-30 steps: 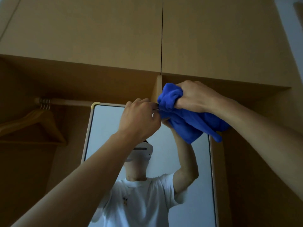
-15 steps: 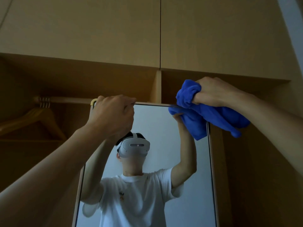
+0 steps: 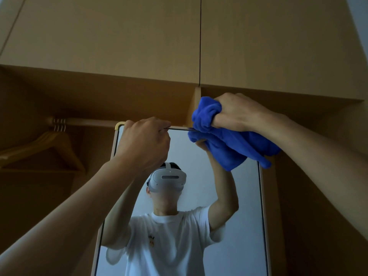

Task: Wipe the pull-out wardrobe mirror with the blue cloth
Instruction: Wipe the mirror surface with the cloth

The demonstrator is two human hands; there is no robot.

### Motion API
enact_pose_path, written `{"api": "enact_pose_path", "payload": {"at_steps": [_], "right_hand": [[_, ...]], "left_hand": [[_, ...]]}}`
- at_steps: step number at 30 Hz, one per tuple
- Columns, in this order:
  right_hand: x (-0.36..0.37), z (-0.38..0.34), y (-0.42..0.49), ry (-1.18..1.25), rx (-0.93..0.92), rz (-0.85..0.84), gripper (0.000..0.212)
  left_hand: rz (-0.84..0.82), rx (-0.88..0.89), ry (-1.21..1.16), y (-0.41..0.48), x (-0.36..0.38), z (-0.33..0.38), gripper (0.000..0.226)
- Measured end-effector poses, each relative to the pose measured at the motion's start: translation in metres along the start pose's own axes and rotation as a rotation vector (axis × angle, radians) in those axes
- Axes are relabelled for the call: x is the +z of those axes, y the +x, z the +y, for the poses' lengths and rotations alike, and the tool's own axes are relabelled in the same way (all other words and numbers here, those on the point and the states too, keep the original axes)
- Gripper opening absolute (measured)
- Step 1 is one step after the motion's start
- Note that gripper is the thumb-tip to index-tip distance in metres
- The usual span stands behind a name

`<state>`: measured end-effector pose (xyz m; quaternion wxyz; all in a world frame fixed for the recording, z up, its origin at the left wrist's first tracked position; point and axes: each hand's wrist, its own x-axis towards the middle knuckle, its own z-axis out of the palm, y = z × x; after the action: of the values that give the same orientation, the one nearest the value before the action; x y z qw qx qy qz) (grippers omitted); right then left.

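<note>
At mirror [image 3: 199, 196] top edge: left hand [image 3: 143, 144] grips frame, right hand [image 3: 237, 112] clutches bunched blue cloth [image 3: 225, 144].

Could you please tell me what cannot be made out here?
Head view:
Top right corner of the mirror: behind the blue cloth in the right hand.
Bottom of the mirror: cut off by the lower edge.
Fingertips of the left hand: hidden behind the hand itself, gripping the mirror's top edge.
The hanger: dim, cut by left edge.

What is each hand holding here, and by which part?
The right hand grips the bunched blue cloth at its upper end; the left hand grips the mirror by its top edge, near the left corner.
</note>
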<state>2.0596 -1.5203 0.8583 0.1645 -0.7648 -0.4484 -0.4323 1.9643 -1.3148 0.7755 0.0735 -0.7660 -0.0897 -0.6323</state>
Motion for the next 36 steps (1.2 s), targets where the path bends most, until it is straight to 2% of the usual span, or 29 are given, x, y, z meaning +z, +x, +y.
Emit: {"api": "enact_pose_path", "payload": {"at_steps": [12, 28, 36], "right_hand": [[-0.02, 0.063, -0.02, -0.038, 0.243, -0.058, 0.022], [0.003, -0.015, 0.015, -0.019, 0.034, -0.07, 0.018], [0.001, 0.005, 0.001, 0.013, 0.076, -0.035, 0.02]], "left_hand": [[0.036, -0.022, -0.093, -0.002, 0.001, 0.001, 0.035], [-0.007, -0.019, -0.107, -0.001, 0.003, 0.001, 0.035], [0.017, -0.013, -0.096, -0.004, 0.006, 0.0, 0.035]]}}
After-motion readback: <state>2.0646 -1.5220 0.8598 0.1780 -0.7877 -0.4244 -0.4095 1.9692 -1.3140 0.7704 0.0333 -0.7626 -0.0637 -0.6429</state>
